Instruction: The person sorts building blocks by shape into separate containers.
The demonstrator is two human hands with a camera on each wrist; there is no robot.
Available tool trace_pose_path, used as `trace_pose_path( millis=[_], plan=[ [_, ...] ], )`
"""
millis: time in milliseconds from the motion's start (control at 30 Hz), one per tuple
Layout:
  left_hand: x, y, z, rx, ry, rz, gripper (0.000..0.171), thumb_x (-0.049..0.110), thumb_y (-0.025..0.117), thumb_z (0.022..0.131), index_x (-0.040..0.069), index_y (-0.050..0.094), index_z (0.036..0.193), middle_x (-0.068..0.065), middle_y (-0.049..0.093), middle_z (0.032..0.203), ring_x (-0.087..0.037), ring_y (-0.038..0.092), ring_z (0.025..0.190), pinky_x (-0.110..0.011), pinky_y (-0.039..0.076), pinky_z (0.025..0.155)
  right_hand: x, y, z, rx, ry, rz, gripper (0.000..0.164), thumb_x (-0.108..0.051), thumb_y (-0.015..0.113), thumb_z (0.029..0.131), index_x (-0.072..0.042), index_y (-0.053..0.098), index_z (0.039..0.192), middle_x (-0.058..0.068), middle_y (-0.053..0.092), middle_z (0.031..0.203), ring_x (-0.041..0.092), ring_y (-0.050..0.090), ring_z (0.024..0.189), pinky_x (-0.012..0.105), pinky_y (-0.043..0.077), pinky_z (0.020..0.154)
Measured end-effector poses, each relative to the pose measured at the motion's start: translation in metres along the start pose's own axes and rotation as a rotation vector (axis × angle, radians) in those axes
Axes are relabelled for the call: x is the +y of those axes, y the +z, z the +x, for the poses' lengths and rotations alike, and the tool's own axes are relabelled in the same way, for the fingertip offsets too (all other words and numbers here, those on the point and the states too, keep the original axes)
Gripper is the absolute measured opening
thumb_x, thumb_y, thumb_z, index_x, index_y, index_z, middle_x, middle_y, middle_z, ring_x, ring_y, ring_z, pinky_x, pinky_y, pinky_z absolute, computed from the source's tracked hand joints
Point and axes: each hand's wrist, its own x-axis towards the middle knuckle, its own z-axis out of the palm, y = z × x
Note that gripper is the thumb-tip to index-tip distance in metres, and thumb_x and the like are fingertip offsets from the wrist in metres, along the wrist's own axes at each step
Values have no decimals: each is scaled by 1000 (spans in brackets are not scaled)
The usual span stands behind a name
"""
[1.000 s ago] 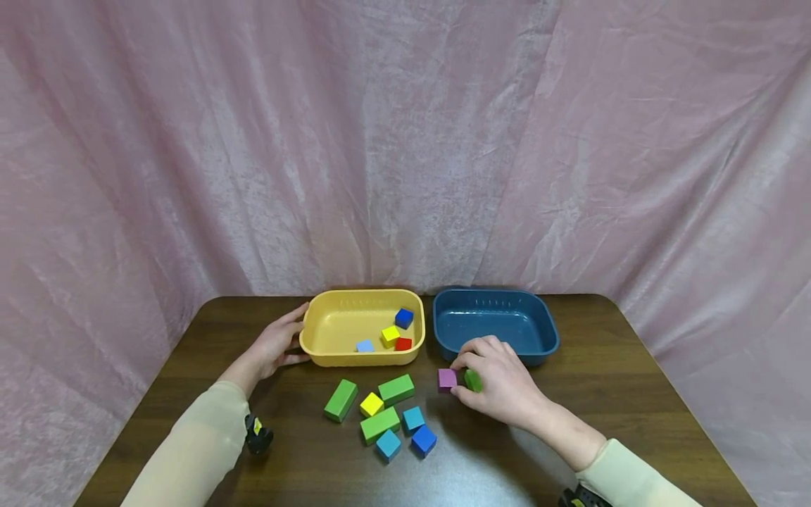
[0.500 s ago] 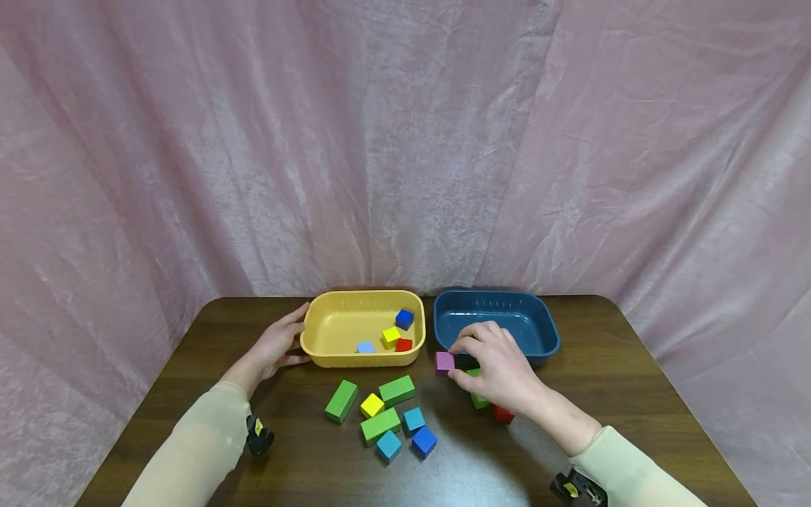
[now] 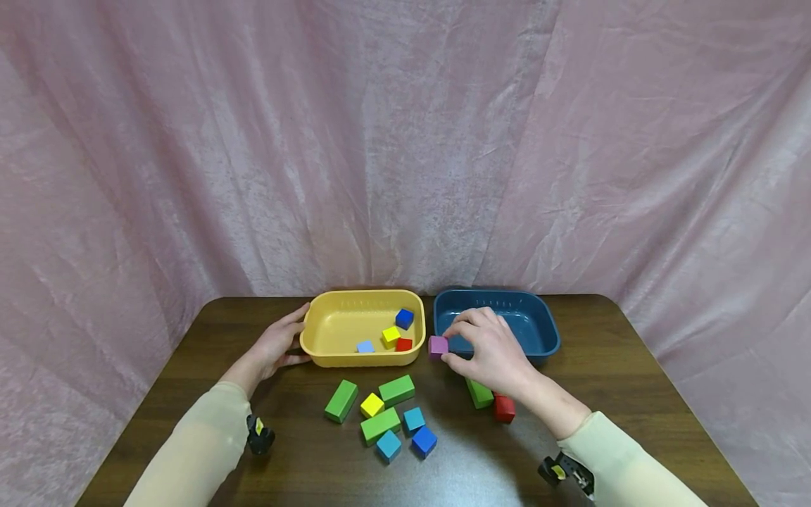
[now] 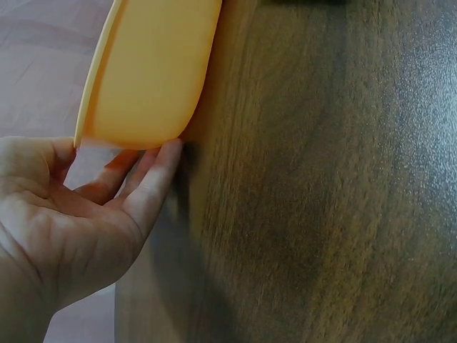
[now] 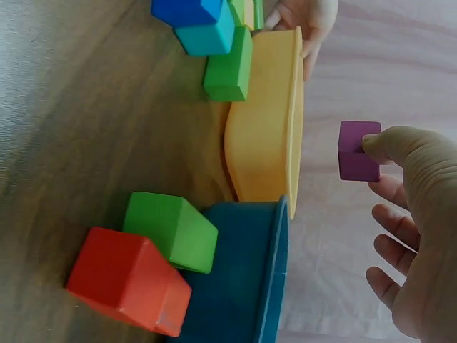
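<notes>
Pinching the purple cube [image 3: 437, 346] between thumb and fingertip, the right hand [image 3: 491, 355] had it up off the bench [image 3: 304, 465], right around the gap between the two bins as the head camera saw it. The right wrist view showed the cube against the pink curtain [image 3: 405, 141], with the other fingers loosely bent and apart from it.

The left hand [image 3: 279, 343] was over at the left end of the yellow bin [image 3: 361, 360], fingers loosely stretched out and touching the end of it, so more of a resting contact than a clench. Inside that bin, toward the right side, sat a dark blue cube [image 3: 404, 319], a small yellow cube [image 3: 391, 337], a red cube [image 3: 403, 344] and a light blue block [image 3: 365, 346].

The blue bin [image 3: 507, 301] stood just to the right, partly hidden by the right hand. In front of it, below that hand, were a lone green block [image 3: 479, 393] and a second red cube [image 3: 505, 408], right next to each other.

Rest of the pile was in front of the yellow bin: three green blocks [image 3: 341, 401], a second yellow cube [image 3: 372, 405] in among them, two turquoise cubes [image 3: 388, 446] and a bright blue cube [image 3: 424, 441]. Both arms had pale sleeves [image 3: 190, 443], btw.
</notes>
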Motion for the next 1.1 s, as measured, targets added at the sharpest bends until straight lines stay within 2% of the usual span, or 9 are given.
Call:
trace_pose_path(
  millis=[367, 1100],
  plan=[
    [-1, 1, 1, 2, 0, -2, 58, 21, 36, 112, 30, 15, 166, -10, 12, 170, -37, 52, 129, -51, 54, 95, -3, -1, 18, 2, 20, 14, 25, -36, 84, 85, -20, 78, 103, -1, 62, 119, 22, 48, 113, 45, 42, 93],
    [-2, 1, 2, 22, -13, 2, 58, 23, 38, 112, 32, 17, 165, -10, 14, 170, -34, 54, 127, -46, 55, 94, -10, 4, 49, 31, 28, 27, 29, -38, 83, 85, -18, 77, 106, -2, 60, 113, 22, 47, 108, 42, 40, 90]
  ],
)
